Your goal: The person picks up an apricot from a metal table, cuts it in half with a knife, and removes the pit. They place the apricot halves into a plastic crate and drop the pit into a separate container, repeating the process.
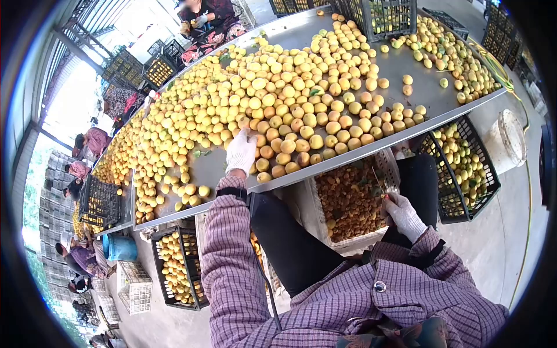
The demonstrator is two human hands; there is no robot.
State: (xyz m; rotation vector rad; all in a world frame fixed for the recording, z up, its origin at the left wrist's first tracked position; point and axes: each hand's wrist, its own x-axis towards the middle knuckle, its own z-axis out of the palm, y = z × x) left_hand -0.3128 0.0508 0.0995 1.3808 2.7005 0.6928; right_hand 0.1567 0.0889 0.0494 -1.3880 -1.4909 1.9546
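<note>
My left hand (239, 153), in a white knit glove, reaches over the near edge of a metal table (209, 169). Its fingers stretch forward and touch the edge of a large heap of yellow-orange apricots (255, 84); I see no fruit enclosed by them. My right hand (404, 216), gloved too, is closed around a knife (378, 178) with a thin blade pointing up and away. Beneath that blade, between my knees, a white plastic crate (321, 217) holds brownish-orange cut apricot pieces (350, 200).
Black crates of apricots stand below the table at right (464, 169) and left (177, 267). Another black crate (390, 18) sits on the table's far side. A white bucket (506, 141) and a yellow hose (527, 232) are at right. Other people work along the left and far sides.
</note>
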